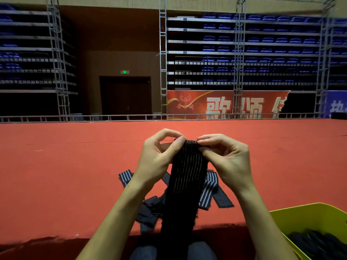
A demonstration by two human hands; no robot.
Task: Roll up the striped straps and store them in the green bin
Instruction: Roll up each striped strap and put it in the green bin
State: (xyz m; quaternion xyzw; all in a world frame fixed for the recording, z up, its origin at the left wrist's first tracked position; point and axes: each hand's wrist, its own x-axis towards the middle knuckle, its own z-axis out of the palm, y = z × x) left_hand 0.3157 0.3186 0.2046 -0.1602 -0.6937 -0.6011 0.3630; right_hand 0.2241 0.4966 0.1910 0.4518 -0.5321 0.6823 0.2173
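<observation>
A dark strap with thin white stripes hangs down from my two hands toward my lap. My left hand pinches its top left corner between thumb and fingertips. My right hand pinches the top right corner the same way. Under the hanging strap lies a loose pile of striped straps on the red carpet. The yellow-green bin stands at the lower right, with dark straps lying inside it.
The red carpeted stage stretches ahead to a low metal rail. Beyond it are metal truss towers, a red banner and rows of blue seats. My knees show at the bottom edge.
</observation>
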